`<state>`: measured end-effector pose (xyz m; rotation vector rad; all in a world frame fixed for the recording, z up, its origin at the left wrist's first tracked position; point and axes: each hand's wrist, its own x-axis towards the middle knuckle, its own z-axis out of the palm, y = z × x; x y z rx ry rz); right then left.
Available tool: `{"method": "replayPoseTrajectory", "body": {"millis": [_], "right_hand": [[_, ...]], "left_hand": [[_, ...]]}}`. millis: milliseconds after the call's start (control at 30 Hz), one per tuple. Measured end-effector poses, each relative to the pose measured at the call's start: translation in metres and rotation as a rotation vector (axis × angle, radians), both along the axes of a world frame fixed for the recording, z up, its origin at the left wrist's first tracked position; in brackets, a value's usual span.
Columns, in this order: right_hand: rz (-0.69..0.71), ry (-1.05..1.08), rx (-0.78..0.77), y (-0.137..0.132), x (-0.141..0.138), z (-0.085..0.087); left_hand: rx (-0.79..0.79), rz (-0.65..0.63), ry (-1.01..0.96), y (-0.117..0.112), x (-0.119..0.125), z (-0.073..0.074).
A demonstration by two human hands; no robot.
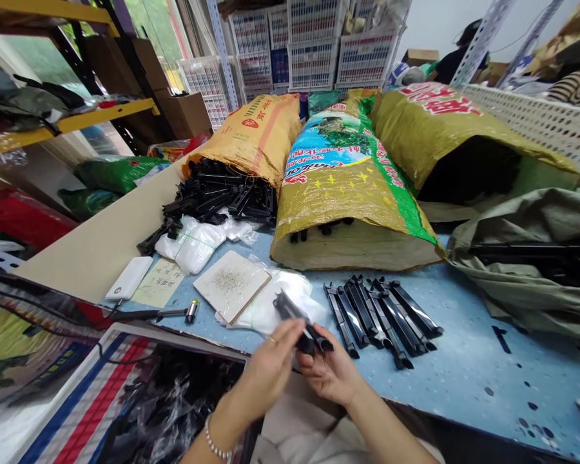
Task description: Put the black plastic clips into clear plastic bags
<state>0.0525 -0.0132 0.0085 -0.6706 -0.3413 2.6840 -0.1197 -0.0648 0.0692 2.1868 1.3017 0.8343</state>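
Across a speckled blue tabletop [464,380] lie black plastic strips [400,320]. The left hand [273,357] and right hand [332,374] together grip similar black pieces [289,306].

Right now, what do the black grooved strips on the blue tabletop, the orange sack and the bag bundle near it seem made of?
Black grooved strips: probably moulded plastic, glossy, bright highlights along smooth sides; painted metal possible.
Orange sack: likely woven plastic, slight sheen, loose strands at its mouth.
Bag bundle: apparently thin plastic film, translucent, crumpled.

Slim black pieces [314,337], tilted, in both hands [274,357]
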Motion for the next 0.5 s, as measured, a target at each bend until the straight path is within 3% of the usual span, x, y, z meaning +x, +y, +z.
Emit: {"method": "replayPoseTrajectory", "body": {"millis": [100,167,233,300,400,500], "right_hand": [[-0.129,-0.438,0.448,-0.007,-0.001,0.007],[-0.115,-0.629,0.82,-0.013,0.001,0.015],[-0.036,-0.661,1.07,-0.019,0.005,0.024],[0.054,-0.576,1.147,-0.022,0.01,0.032],[0.116,-0.483,1.165,-0.016,0.022,0.042],[0.004,-0.742,1.372,-0.004,0.03,0.045]], "left_hand": [[-0.096,-0.125,-0.019,-0.017,0.021,-0.001],[-0.151,-0.09,-0.023,-0.022,0.026,-0.009],[-0.151,-0.016,-0.036,-0.023,0.023,-0.018],[-0.116,0.063,-0.05,-0.023,0.015,-0.021],[-0.081,0.178,-0.062,-0.03,-0.006,-0.005],[-0.109,0.249,-0.022,-0.048,-0.032,0.021]]}}
